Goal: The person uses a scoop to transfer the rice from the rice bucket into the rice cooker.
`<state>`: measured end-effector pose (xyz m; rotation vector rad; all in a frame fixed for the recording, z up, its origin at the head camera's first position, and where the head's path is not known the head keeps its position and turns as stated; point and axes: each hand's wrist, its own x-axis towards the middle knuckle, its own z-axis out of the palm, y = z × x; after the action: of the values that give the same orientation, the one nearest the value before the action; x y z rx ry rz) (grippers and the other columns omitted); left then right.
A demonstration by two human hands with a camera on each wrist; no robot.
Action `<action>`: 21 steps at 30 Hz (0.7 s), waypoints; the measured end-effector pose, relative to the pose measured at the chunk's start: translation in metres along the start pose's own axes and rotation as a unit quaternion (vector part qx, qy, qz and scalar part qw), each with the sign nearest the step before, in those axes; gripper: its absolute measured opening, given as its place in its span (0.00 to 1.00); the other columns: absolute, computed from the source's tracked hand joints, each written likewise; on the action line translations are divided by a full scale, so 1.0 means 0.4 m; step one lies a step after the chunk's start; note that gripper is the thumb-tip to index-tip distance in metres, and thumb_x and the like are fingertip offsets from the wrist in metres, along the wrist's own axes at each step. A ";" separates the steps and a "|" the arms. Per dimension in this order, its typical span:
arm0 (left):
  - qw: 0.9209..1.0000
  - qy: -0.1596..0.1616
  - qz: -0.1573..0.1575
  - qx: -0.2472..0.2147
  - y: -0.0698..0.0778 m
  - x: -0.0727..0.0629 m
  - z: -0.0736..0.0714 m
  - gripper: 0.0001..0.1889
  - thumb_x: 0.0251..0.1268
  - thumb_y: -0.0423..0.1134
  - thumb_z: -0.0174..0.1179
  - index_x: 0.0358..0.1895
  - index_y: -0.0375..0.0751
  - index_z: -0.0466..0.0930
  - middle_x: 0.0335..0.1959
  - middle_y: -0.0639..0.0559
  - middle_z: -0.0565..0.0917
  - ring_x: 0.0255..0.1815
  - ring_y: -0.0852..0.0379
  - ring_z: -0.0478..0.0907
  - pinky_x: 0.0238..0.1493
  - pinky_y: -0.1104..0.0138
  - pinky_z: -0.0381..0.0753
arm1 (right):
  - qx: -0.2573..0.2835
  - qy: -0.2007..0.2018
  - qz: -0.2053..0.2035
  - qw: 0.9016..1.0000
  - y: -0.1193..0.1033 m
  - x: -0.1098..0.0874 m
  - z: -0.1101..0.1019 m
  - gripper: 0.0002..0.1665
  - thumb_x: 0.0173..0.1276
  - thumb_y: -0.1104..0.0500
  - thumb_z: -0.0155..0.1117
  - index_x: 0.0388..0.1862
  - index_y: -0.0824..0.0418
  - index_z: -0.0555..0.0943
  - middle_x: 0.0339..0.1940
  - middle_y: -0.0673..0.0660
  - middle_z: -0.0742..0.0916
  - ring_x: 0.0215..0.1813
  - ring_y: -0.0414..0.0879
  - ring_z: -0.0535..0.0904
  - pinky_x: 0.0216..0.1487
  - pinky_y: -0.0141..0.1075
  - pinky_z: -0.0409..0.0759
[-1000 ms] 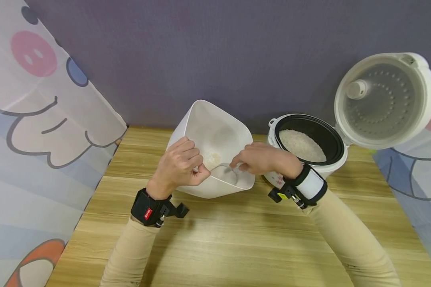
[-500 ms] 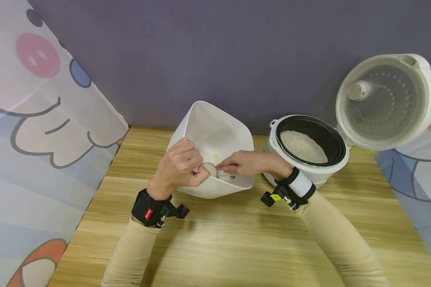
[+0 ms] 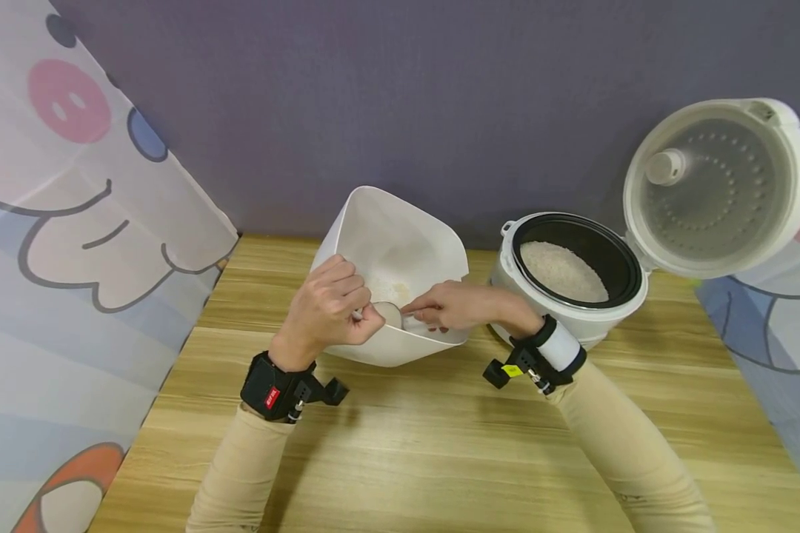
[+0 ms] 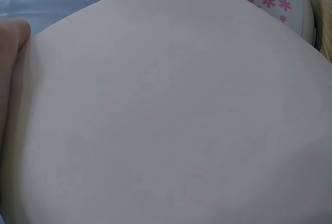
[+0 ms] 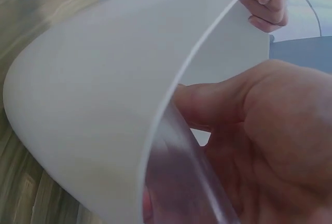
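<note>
A white plastic bin tilts toward me on the table, with a little rice at the bottom. My left hand grips its near-left rim, fingers curled over. Inside the bin, close to the front wall, my right hand holds a clear plastic cup. The cup's round mouth shows beside my left thumb in the head view; what it contains is not clear. The bin's outer wall fills most of the left wrist view.
To the right of the bin stands a white rice cooker with its lid raised. White rice lies in its black inner pot. A grey wall rises behind the wooden table.
My right hand has moved left inside the bin, bringing the cup's mouth next to my left thumb. The bin has shifted very slightly left; my left hand keeps its grip.
</note>
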<state>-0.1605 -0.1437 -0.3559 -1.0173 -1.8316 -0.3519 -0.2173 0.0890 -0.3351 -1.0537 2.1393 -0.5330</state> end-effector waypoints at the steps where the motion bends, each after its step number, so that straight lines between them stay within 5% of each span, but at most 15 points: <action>1: 1.000 0.001 -0.001 -0.001 0.000 0.000 0.000 0.11 0.40 0.31 0.45 0.10 0.45 0.56 0.09 0.55 0.56 0.16 0.56 0.56 0.26 0.65 0.62 | 0.003 0.004 0.000 1.000 0.001 -0.002 0.000 0.25 0.83 0.58 0.50 0.75 0.60 0.74 0.33 0.52 0.84 0.34 0.41 0.83 0.38 0.34 0.78; 14: 1.000 0.012 -0.003 -0.008 -0.001 -0.003 -0.005 0.11 0.40 0.30 0.45 0.11 0.44 0.55 0.10 0.54 0.55 0.16 0.55 0.56 0.25 0.64 0.62 | 0.061 0.069 0.016 0.996 0.007 -0.067 -0.024 0.25 0.84 0.58 0.47 0.75 0.60 0.73 0.41 0.57 0.85 0.34 0.45 0.80 0.37 0.38 0.78; 21: 1.000 0.015 -0.004 -0.009 0.001 -0.002 -0.006 0.11 0.39 0.29 0.44 0.10 0.44 0.53 0.09 0.54 0.54 0.16 0.55 0.53 0.25 0.64 0.59 | 0.047 0.119 0.035 0.991 0.008 -0.126 -0.040 0.24 0.84 0.58 0.49 0.74 0.61 0.74 0.32 0.56 0.82 0.31 0.46 0.78 0.37 0.39 0.76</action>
<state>-0.1586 -0.1454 -0.3555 -1.0119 -1.8091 -0.3883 -0.2084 0.1324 -0.3062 -0.8971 2.3224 -0.7519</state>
